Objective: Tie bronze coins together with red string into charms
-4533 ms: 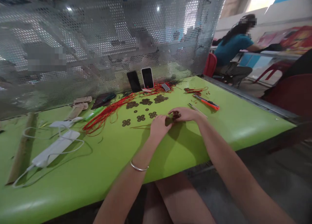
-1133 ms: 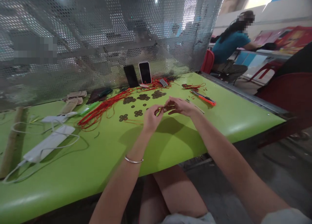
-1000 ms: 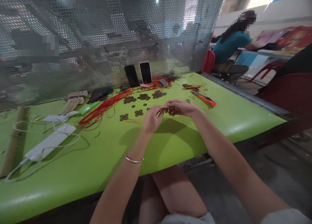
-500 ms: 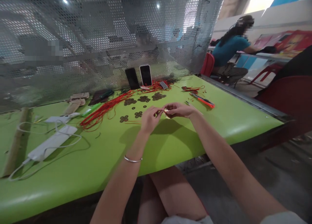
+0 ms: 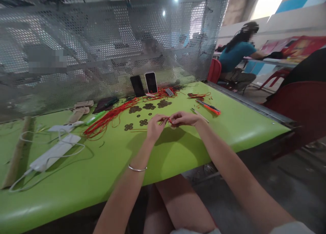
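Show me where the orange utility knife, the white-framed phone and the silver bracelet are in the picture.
orange utility knife (image 5: 209,107): head view, middle of its handle.
white-framed phone (image 5: 151,82): head view, centre of its dark screen.
silver bracelet (image 5: 137,168): head view, the band on the left wrist.

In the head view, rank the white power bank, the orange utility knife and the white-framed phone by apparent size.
1. white power bank, clearly largest, though nearest the camera.
2. and 3. orange utility knife and white-framed phone look alike; no ranking.

Thin red cord (image 5: 168,120) pinched just above the table.
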`<state>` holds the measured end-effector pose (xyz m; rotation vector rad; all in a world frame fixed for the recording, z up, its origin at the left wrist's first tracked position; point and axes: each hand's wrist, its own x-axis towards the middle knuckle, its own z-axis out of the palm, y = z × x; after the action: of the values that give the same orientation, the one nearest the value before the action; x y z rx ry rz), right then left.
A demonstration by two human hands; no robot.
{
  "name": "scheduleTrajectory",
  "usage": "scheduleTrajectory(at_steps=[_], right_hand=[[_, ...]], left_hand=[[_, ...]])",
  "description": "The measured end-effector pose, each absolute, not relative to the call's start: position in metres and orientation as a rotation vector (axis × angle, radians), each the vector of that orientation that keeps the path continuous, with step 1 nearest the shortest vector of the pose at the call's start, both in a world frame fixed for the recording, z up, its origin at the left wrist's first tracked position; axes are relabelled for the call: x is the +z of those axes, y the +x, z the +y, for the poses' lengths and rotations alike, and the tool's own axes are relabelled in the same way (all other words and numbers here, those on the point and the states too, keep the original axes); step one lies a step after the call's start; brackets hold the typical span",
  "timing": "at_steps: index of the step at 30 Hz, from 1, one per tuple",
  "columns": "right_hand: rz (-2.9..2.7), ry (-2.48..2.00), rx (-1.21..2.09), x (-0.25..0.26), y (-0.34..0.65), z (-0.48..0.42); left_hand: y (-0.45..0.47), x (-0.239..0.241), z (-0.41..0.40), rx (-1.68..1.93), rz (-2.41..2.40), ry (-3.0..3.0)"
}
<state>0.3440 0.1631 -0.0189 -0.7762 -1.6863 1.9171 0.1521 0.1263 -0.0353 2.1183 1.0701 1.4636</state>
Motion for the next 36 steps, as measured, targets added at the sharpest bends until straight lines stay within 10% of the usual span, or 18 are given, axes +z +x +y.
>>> scheduleTrajectory(at_steps=[36], right_hand=[[-1.145, -0.819, 1.374, -0.029, 0.307, 0.166]], left_hand=[[0.164, -0.035, 0.125, 1.413, 1.093, 1.316]])
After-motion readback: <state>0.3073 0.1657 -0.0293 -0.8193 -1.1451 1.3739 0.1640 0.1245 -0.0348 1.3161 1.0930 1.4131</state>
